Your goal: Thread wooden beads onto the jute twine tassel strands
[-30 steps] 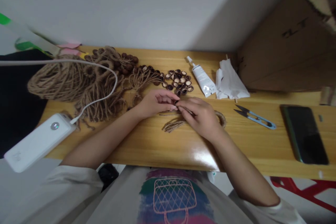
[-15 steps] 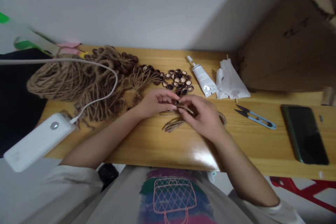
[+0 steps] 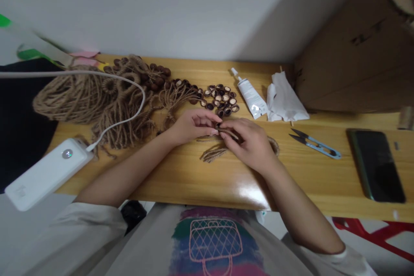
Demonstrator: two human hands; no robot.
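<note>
Meeting over the middle of the desk, the two hands work on one small piece. The left hand pinches a small dark nut shell between thumb and fingertips, apparently to keep it steady, while the right hand closes its fingers on a short strand of jute twine at the shell, the two touching right where the fingertips come together. More of the twine trails out beneath the hands as a frayed bundle lying on the wood, and a loop of it shows past the right wrist.

Supplies sit within easy reach along the far edge. A cluster of loose shell halves lies just beyond the hands, likely a stock to draw from. To its left a heap of jute cord and finished tassels with shells attached spreads toward the corner. A white glue tube lies beside the shells, cap pointing away, next to a crumpled white wrapper. Thread snips rest to the right, then a dark phone face up. A white power bank sits at the left edge, its cable arching across the cord heap. A cardboard box stands at the far right.
</note>
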